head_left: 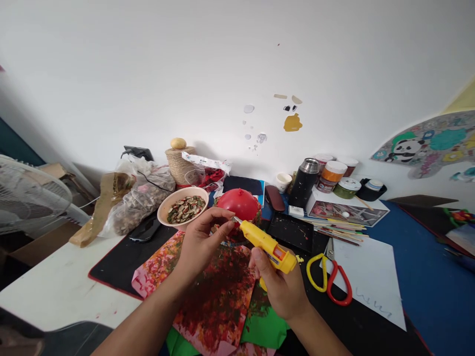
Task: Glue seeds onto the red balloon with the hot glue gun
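My right hand (282, 284) is wrapped round a yellow hot glue gun (261, 240), its metal nozzle pointing up and left. My left hand (206, 237) is closed in a pinch by the nozzle tip; whatever sits between thumb and forefinger is too small to make out. Just behind both hands rests a red balloon (237, 205), its lower sides covered with small dark and reddish pieces. To the left, a pale bowl (162, 216) holds many flat, seed-like pieces painted green and red. Under my hands lies a pink sheet (218, 296) smeared with red and dark paint.
Yellow-and-red-handled scissors (329, 272) lie on white paper (378, 277) at the right. Behind stand a black flask (304, 183), paint jars (332, 175) and a twine spool (180, 165). A plastic bag (143, 198) and a fan (33, 193) are at the left.
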`<act>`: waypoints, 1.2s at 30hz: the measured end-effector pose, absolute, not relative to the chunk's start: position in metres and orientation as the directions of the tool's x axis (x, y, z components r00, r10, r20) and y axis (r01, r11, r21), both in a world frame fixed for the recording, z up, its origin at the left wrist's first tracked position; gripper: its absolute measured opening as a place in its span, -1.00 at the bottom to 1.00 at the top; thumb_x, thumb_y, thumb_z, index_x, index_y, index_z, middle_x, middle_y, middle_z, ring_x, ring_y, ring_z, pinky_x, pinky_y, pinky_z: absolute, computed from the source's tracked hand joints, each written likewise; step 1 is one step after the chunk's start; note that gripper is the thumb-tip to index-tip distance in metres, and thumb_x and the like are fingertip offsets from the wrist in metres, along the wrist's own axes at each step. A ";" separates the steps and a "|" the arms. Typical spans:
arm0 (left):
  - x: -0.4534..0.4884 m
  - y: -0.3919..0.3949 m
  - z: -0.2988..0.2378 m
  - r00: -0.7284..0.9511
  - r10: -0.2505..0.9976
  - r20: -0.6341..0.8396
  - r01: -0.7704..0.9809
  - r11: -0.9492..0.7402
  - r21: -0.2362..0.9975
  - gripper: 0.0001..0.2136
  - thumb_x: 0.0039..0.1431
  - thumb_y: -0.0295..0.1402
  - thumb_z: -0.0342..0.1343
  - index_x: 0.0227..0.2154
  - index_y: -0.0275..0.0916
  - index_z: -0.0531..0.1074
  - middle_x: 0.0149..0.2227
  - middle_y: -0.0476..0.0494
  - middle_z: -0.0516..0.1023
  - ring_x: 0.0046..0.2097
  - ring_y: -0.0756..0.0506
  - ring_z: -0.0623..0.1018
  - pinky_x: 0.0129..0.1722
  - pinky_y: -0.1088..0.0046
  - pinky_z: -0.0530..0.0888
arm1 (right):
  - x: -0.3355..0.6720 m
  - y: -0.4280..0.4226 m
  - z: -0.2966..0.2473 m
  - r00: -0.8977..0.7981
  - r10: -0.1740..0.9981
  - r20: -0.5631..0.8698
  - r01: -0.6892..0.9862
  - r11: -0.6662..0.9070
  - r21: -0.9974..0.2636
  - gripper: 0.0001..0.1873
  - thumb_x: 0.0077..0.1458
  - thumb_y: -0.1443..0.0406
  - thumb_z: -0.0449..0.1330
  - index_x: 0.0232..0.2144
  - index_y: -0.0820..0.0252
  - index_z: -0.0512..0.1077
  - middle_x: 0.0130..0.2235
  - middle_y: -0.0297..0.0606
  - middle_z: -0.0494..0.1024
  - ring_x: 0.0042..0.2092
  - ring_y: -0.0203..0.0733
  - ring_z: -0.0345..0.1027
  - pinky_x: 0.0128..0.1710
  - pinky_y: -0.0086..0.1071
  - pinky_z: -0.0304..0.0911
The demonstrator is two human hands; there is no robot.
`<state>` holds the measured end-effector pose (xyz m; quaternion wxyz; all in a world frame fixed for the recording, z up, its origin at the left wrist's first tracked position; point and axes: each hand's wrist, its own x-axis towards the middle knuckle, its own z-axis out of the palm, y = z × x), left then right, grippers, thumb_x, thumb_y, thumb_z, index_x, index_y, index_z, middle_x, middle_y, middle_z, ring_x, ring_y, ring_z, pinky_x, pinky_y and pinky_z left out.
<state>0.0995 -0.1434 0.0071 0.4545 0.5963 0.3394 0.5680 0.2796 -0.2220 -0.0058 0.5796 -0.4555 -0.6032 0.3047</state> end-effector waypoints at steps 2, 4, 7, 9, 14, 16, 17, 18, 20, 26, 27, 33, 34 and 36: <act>0.099 -0.143 0.007 0.121 0.920 0.372 -0.110 -0.360 0.926 -0.80 0.21 -0.20 0.46 -0.20 -0.18 0.70 -0.22 -0.14 0.69 -0.29 -0.12 0.66 -0.25 0.37 0.64 | 0.280 -0.222 -0.006 0.081 0.902 0.423 0.203 0.401 -0.893 -0.41 0.47 -0.09 0.17 -0.51 0.12 0.50 -0.55 -0.33 0.44 -0.53 -0.23 0.32 -0.48 -0.38 0.26; 0.099 -0.143 0.006 0.111 0.920 0.376 -0.098 -0.366 0.925 -0.79 0.21 -0.19 0.47 -0.20 -0.18 0.70 -0.21 -0.15 0.69 -0.26 -0.13 0.67 -0.23 0.38 0.64 | 0.280 -0.222 -0.006 0.078 0.902 0.425 0.209 0.402 -0.891 -0.40 0.48 -0.09 0.17 -0.53 0.12 0.48 -0.55 -0.33 0.44 -0.52 -0.23 0.32 -0.48 -0.37 0.26; 0.098 -0.142 0.004 0.111 0.922 0.371 -0.091 -0.362 0.928 -0.78 0.21 -0.18 0.47 -0.19 -0.19 0.70 -0.19 -0.17 0.70 -0.23 -0.15 0.67 -0.22 0.37 0.64 | 0.280 -0.222 -0.006 0.072 0.899 0.432 0.219 0.409 -0.886 -0.40 0.48 -0.08 0.16 -0.53 0.11 0.46 -0.55 -0.34 0.43 -0.52 -0.23 0.32 -0.48 -0.37 0.25; 0.098 -0.142 0.003 0.117 0.921 0.371 -0.095 -0.361 0.928 -0.78 0.22 -0.19 0.46 -0.18 -0.18 0.70 -0.19 -0.17 0.70 -0.23 -0.14 0.67 -0.21 0.36 0.64 | 0.279 -0.222 -0.005 0.069 0.896 0.438 0.228 0.413 -0.881 -0.41 0.49 -0.07 0.16 -0.53 0.11 0.45 -0.56 -0.35 0.42 -0.53 -0.23 0.32 -0.48 -0.36 0.23; 0.097 -0.142 0.000 0.114 0.917 0.381 -0.095 -0.372 0.923 -0.82 0.25 -0.22 0.45 -0.17 -0.16 0.70 -0.17 -0.17 0.71 -0.19 -0.15 0.68 -0.18 0.37 0.64 | 0.280 -0.221 -0.005 0.061 0.894 0.444 0.247 0.417 -0.875 -0.42 0.49 -0.04 0.16 -0.54 0.10 0.43 -0.56 -0.35 0.43 -0.53 -0.23 0.33 -0.47 -0.36 0.23; 0.097 -0.141 0.000 0.111 0.916 0.385 -0.097 -0.376 0.922 -0.83 0.25 -0.23 0.45 -0.17 -0.16 0.70 -0.16 -0.16 0.71 -0.18 -0.15 0.68 -0.16 0.37 0.64 | 0.280 -0.221 -0.005 0.066 0.895 0.441 0.244 0.414 -0.877 -0.43 0.49 -0.03 0.17 -0.54 0.11 0.44 -0.56 -0.35 0.43 -0.53 -0.23 0.33 -0.47 -0.36 0.23; 0.097 -0.141 0.000 0.108 0.916 0.387 -0.099 -0.378 0.921 -0.83 0.25 -0.23 0.45 -0.18 -0.16 0.70 -0.17 -0.16 0.71 -0.17 -0.15 0.68 -0.15 0.37 0.64 | 0.280 -0.221 -0.006 0.069 0.896 0.439 0.242 0.412 -0.879 -0.43 0.49 -0.02 0.17 -0.54 0.11 0.44 -0.56 -0.35 0.43 -0.53 -0.23 0.33 -0.47 -0.37 0.23; 0.097 -0.141 0.000 0.106 0.915 0.390 -0.101 -0.380 0.919 -0.83 0.25 -0.23 0.45 -0.18 -0.16 0.70 -0.17 -0.16 0.71 -0.17 -0.15 0.68 -0.14 0.37 0.64 | 0.280 -0.221 -0.006 0.071 0.897 0.435 0.238 0.409 -0.881 -0.44 0.48 -0.02 0.17 -0.54 0.11 0.44 -0.56 -0.35 0.43 -0.53 -0.23 0.32 -0.47 -0.37 0.23; 0.097 -0.141 0.001 0.103 0.914 0.392 -0.104 -0.382 0.918 -0.83 0.25 -0.23 0.45 -0.18 -0.17 0.70 -0.17 -0.15 0.71 -0.16 -0.15 0.68 -0.13 0.36 0.64 | 0.280 -0.221 -0.006 0.073 0.901 0.428 0.230 0.402 -0.886 -0.44 0.48 -0.02 0.18 -0.53 0.11 0.44 -0.56 -0.35 0.42 -0.53 -0.24 0.31 -0.48 -0.37 0.22; 0.097 -0.141 0.001 0.094 0.917 0.389 -0.110 -0.378 0.919 -0.83 0.24 -0.23 0.45 -0.19 -0.18 0.70 -0.17 -0.16 0.71 -0.16 -0.16 0.68 -0.12 0.36 0.63 | 0.280 -0.221 -0.007 0.069 0.905 0.421 0.214 0.398 -0.892 -0.44 0.49 -0.03 0.17 -0.51 0.12 0.45 -0.55 -0.35 0.42 -0.52 -0.24 0.32 -0.48 -0.37 0.23; 0.097 -0.141 0.002 0.090 0.916 0.392 -0.111 -0.382 0.918 -0.83 0.24 -0.23 0.45 -0.19 -0.18 0.70 -0.18 -0.16 0.71 -0.16 -0.15 0.68 -0.13 0.36 0.63 | 0.280 -0.220 -0.007 0.071 0.904 0.421 0.215 0.398 -0.892 -0.45 0.49 -0.03 0.17 -0.51 0.12 0.45 -0.55 -0.35 0.42 -0.52 -0.25 0.32 -0.48 -0.38 0.23; 0.097 -0.141 0.002 0.085 0.917 0.390 -0.123 -0.378 0.917 -0.84 0.23 -0.24 0.46 -0.19 -0.16 0.71 -0.19 -0.12 0.71 -0.18 -0.12 0.67 -0.12 0.38 0.62 | 0.281 -0.221 -0.010 0.067 0.901 0.429 0.233 0.404 -0.884 -0.45 0.50 -0.01 0.17 -0.51 0.12 0.43 -0.55 -0.37 0.42 -0.52 -0.26 0.32 -0.48 -0.39 0.22; 0.097 -0.141 0.002 0.084 0.918 0.387 -0.124 -0.376 0.918 -0.84 0.23 -0.24 0.45 -0.19 -0.16 0.71 -0.18 -0.12 0.71 -0.18 -0.12 0.67 -0.12 0.38 0.61 | 0.281 -0.221 -0.011 0.069 0.899 0.432 0.238 0.406 -0.882 -0.45 0.50 -0.01 0.17 -0.51 0.12 0.43 -0.55 -0.37 0.42 -0.53 -0.26 0.32 -0.48 -0.40 0.22; 0.096 -0.140 0.001 0.075 0.919 0.387 -0.125 -0.377 0.918 -0.84 0.22 -0.24 0.46 -0.18 -0.15 0.71 -0.18 -0.11 0.71 -0.18 -0.12 0.66 -0.12 0.39 0.61 | 0.281 -0.222 -0.011 0.071 0.897 0.436 0.250 0.407 -0.879 -0.45 0.50 0.00 0.17 -0.51 0.12 0.43 -0.55 -0.37 0.43 -0.52 -0.26 0.33 -0.48 -0.40 0.23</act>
